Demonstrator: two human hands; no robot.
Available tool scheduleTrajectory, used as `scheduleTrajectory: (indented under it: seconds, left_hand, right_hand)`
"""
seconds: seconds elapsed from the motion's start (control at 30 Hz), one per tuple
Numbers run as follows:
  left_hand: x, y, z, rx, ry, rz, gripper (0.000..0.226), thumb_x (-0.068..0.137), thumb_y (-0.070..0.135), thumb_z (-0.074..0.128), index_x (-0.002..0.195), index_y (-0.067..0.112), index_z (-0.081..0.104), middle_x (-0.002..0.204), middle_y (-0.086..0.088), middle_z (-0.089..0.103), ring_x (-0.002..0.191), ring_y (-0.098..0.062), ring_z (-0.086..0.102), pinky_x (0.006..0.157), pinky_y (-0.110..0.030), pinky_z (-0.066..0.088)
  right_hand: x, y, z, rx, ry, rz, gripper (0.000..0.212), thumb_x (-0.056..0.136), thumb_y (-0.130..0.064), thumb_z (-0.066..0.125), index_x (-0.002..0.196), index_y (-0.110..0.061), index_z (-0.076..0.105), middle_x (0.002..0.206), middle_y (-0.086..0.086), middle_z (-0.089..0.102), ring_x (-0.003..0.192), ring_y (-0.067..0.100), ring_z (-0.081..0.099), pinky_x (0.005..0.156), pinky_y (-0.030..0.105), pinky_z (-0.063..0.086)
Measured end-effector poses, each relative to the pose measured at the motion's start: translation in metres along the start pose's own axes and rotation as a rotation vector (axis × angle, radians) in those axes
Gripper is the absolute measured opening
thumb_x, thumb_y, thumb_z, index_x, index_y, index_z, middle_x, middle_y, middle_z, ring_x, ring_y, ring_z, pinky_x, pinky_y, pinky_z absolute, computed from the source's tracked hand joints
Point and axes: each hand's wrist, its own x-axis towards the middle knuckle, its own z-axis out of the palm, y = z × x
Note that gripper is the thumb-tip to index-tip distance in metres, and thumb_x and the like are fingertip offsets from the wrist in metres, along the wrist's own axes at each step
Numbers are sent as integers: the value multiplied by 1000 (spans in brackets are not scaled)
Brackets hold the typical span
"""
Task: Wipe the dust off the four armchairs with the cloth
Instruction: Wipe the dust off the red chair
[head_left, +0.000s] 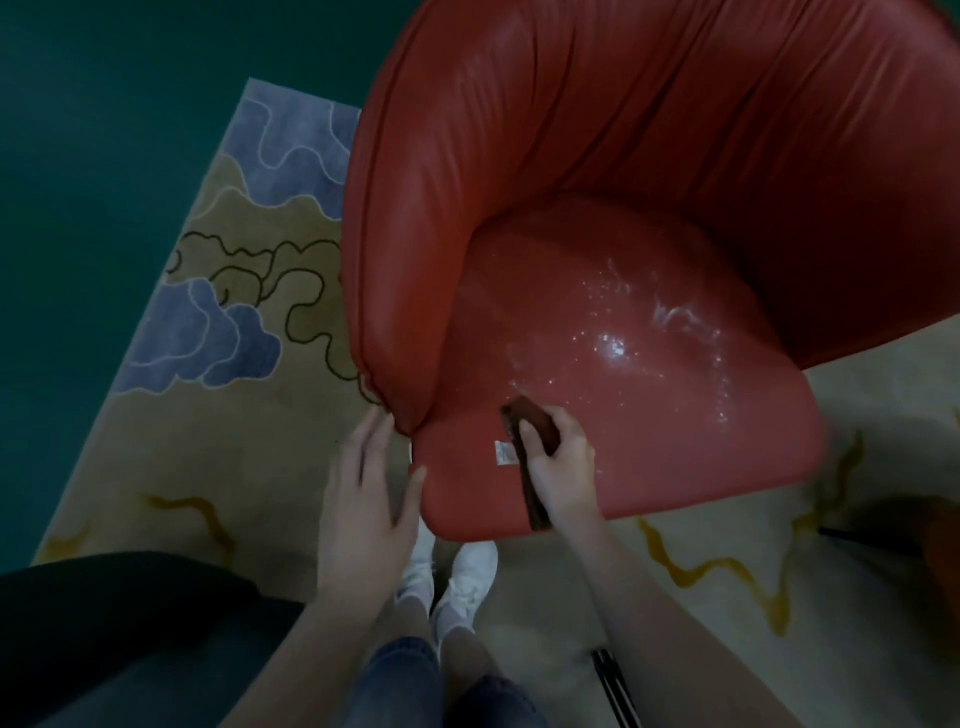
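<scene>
right grip (563, 462) curled round the cloth (532, 418) at the front of the armchair (623, 130), left grip (363, 499) wide open beside it. dust (613, 345) sits further back, so a sloppy swipe could flick it onto the rug (234, 457)

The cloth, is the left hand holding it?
No, the right hand grips the cloth on the armchair seat; the left hand holds nothing.

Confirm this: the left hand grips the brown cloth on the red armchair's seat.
Wrong hand. The head view shows the right hand gripping the brown cloth on the red armchair's seat; the left hand is open beside the armrest.
</scene>
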Motion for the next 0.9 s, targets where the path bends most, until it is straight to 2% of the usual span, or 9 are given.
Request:
scheduleTrajectory:
  seconds: [0.1, 0.2, 0.37, 0.47, 0.57, 0.73, 0.9]
  left_hand:
    - [-15, -10, 16, 116, -145, 3, 66, 95, 53, 40, 146, 11, 42, 148, -6, 46, 135, -16, 36, 105, -36, 33]
    - [-10, -16, 30, 202, -275, 13, 71, 94, 60, 33, 146, 12, 44, 150, -4, 46, 140, -21, 38, 107, -44, 37]
    - [10, -14, 45, 296, -395, 79, 80, 92, 65, 17, 148, 14, 41, 153, -2, 42, 145, -21, 31, 114, -42, 28]
    - [16, -13, 50, 306, -401, 61, 80, 91, 64, 16, 147, 14, 42, 152, -2, 43, 145, -20, 31, 114, -41, 28]
    - [14, -15, 51, 306, -388, 23, 77, 92, 63, 20, 144, 13, 47, 147, -4, 49, 141, -23, 38, 110, -42, 34]
    - [11, -15, 54, 292, -346, -62, 74, 93, 61, 24, 138, 10, 53, 138, -8, 56, 128, -28, 51, 103, -45, 41]
    - [8, 2, 68, 289, -262, -217, 74, 92, 62, 26, 135, 10, 56, 132, -9, 61, 123, -29, 55, 99, -46, 44]
  right_hand:
    - [-5, 11, -6, -44, 1, 45, 20, 94, -26, 61, 112, -18, 63, 101, 5, 67, 96, 25, 64, 85, 43, 53]
    - [-12, 20, -15, -76, 9, 87, 22, 94, -27, 61, 114, -19, 63, 101, 4, 67, 95, 25, 64, 85, 45, 54]
    - [-13, 23, -30, -109, 44, 132, 21, 95, -26, 61, 113, -16, 63, 98, 7, 67, 91, 28, 65, 83, 47, 55]
    - [-5, 19, -30, -119, 34, 120, 19, 95, -26, 61, 112, -17, 63, 96, 8, 68, 87, 29, 66, 79, 46, 56]
    - [1, 13, -25, -125, 0, 112, 19, 96, -25, 60, 113, -16, 63, 96, 8, 68, 85, 26, 66, 75, 38, 56]
    - [16, 10, -17, -111, -80, 76, 18, 95, -27, 60, 112, -20, 63, 94, 5, 68, 86, 26, 67, 78, 46, 57]
    - [43, 11, -34, -177, -191, -60, 21, 95, -27, 61, 113, -16, 64, 96, 7, 67, 86, 25, 66, 78, 44, 57]
